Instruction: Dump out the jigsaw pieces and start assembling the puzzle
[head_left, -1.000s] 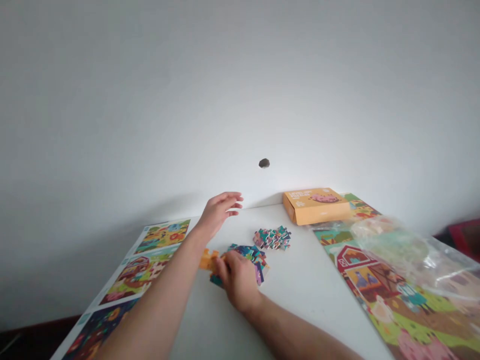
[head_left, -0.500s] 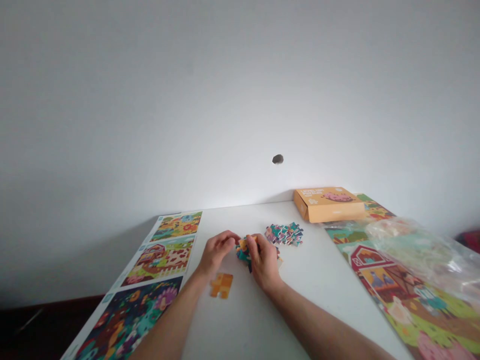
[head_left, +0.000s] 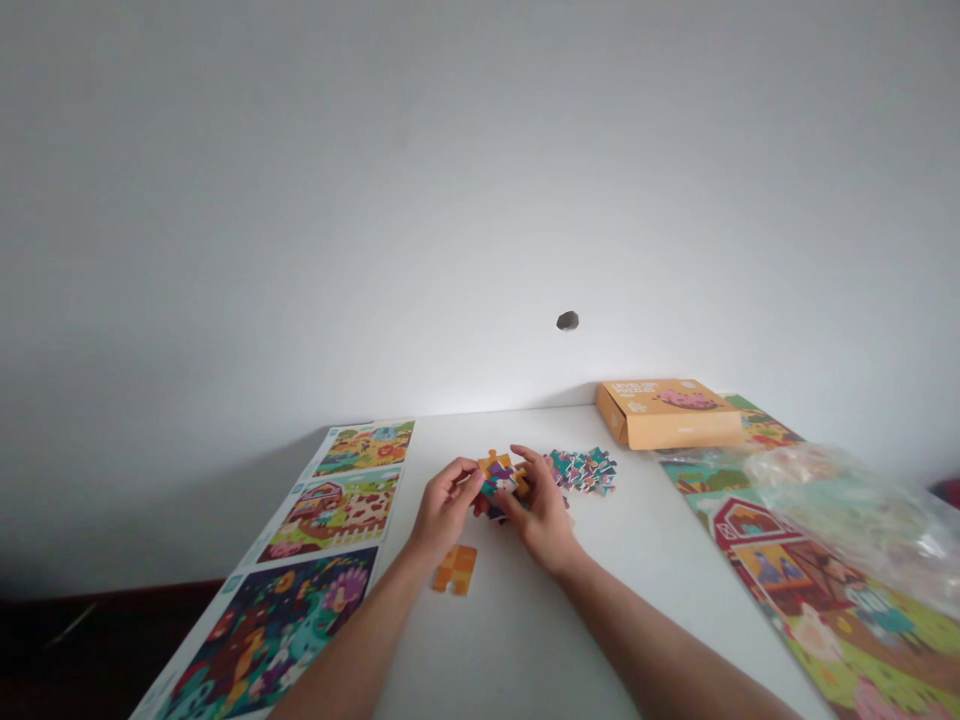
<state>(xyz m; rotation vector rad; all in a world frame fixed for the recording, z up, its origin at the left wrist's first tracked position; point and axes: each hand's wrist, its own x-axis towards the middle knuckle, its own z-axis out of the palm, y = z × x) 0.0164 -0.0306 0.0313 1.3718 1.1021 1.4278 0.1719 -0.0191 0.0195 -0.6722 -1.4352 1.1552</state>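
Note:
Several jigsaw puzzle pieces (head_left: 496,478), teal, purple and orange, are bunched between my two hands above the white table. My left hand (head_left: 444,505) pinches the left side of this bunch with thumb and fingertips. On the other side, my right hand (head_left: 541,515) has its thumb against the pieces and its index finger raised; its remaining fingers are partly hidden behind them. A small joined block of orange puzzle pieces (head_left: 455,570) lies flat near my left wrist. Just past my right hand spreads a pile of loose puzzle pieces (head_left: 583,470), mostly teal and purple.
An orange puzzle box (head_left: 667,412) stands by the wall at the back right. Picture sheets line the left edge, including a farm scene (head_left: 330,515) and a dark night scene (head_left: 277,630). Crumpled clear plastic (head_left: 847,500) covers part of a farm poster (head_left: 825,590) on the right.
My right index finger has lifted and the fingers have spread from their tighter grip. My left fingertips now touch the bunch, whose visible top has more teal and purple. The view has shifted slightly.

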